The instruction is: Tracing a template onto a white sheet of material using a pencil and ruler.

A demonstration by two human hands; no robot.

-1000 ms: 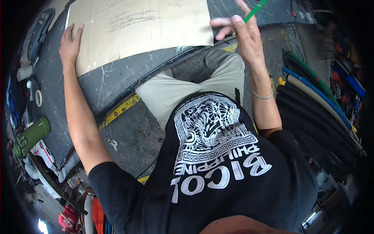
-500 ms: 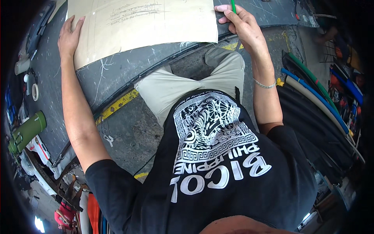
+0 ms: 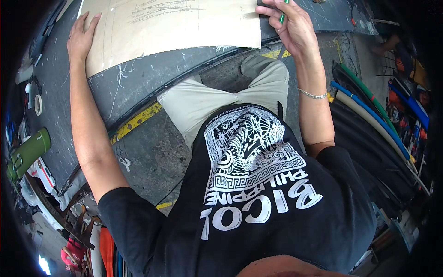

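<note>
A large cream-coloured paper sheet (image 3: 194, 34) lies on the dark grey table, with pencilled lines and crossed-out handwriting near its top. My left hand (image 3: 81, 40) rests on its left edge, thumb and fingers spread. At the sheet's right edge, my right hand (image 3: 295, 28) is raised with the palm turned partly up. A slim green pen or pencil (image 3: 283, 13) is held between its thumb and fingers, slanting over the paper's corner. The far side of the sheet runs out of the picture.
Loose white threads (image 3: 121, 74) lie on the table (image 3: 99, 104) by its near edge. At the left are a tape roll (image 3: 38, 105) and a green flask (image 3: 31, 152). Long rolls of material (image 3: 369, 124) lean at the right. A person in red (image 3: 73, 255) is at lower left.
My right hand has turned and its fingers have shifted, so the green pen or pencil slants differently. My left hand stays on the paper's left edge. The whole view has moved slightly.
</note>
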